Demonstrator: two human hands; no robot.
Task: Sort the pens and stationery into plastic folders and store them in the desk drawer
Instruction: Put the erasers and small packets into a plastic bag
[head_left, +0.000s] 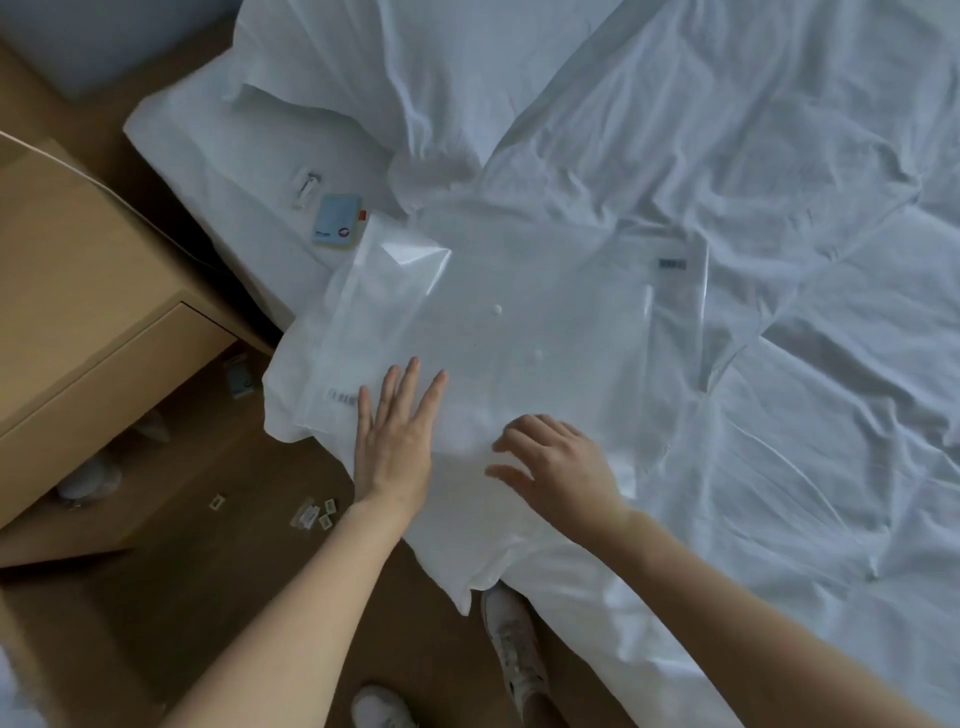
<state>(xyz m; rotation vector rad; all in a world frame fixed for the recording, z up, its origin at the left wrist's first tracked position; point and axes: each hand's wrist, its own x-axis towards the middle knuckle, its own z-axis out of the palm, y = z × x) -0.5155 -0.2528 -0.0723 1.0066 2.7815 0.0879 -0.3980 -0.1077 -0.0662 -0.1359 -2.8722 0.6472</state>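
Note:
Two clear plastic folders lie overlapping on the white bed sheet: one (395, 306) at the left with a barcode sticker near its lower edge, another (597, 291) to the right with a barcode at its upper corner. My left hand (397, 431) lies flat with straight fingers on the near edge of the left folder. My right hand (556, 462) hovers or rests with loosely bent fingers on the near edge of the folders, holding nothing. A light-blue pad of sticky notes (336, 221) and a small white stapler-like item (305, 188) lie on the bed beyond the folders.
A light wooden desk (88, 291) with a slightly open drawer (156, 358) stands left of the bed. Several small clips and a packet (311, 512) lie on the wooden floor, with another small item (240, 376) near the drawer. My white shoes (514, 644) show below.

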